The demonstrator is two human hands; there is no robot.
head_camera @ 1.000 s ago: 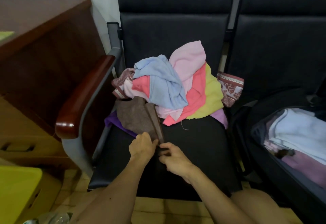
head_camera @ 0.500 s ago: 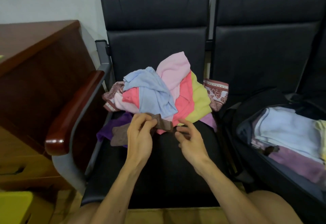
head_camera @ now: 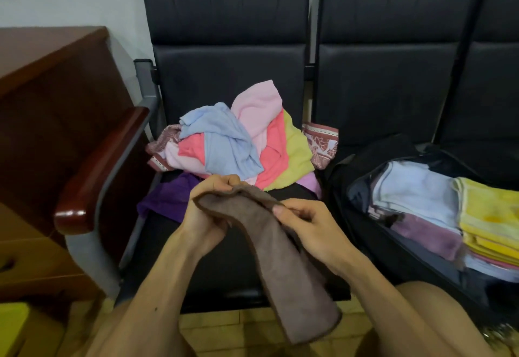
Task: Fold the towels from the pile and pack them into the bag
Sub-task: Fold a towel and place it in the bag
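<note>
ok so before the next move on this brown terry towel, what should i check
1. Grip on the brown terry towel: ok, left hand and right hand both pinch its top end.
2. Towel clear of the pile of coloured towels: ok, it is held up in front of it.
3. Towel folded small enough to pack: not ok, it hangs as a long strip.
4. Black fabric bag open: ok.
5. Room beside the folded towels in it: cannot tell.
</note>
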